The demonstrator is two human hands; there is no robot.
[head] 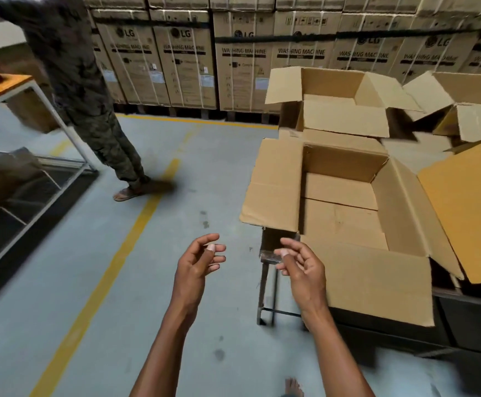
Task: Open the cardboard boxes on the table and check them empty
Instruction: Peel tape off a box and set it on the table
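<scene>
A large cardboard box point(345, 213) stands on a dark table point(463, 316) at the right, all its flaps spread open and its inside bare. Behind it sits a second open box point(345, 116), and a third open box point(468, 110) is at the far right. My left hand point(197, 263) hovers over the floor left of the table, fingers loosely curled, holding nothing. My right hand point(301, 266) hangs just in front of the near box's front left corner, fingers relaxed and apart from the cardboard.
A person in camouflage clothes and sandals point(90, 104) stands at the left by an orange-topped metal table point(1, 87). Stacked washing-machine cartons point(245, 58) line the back wall. Yellow lines point(124, 247) cross the grey floor. My bare foot point(293, 388) shows at the bottom.
</scene>
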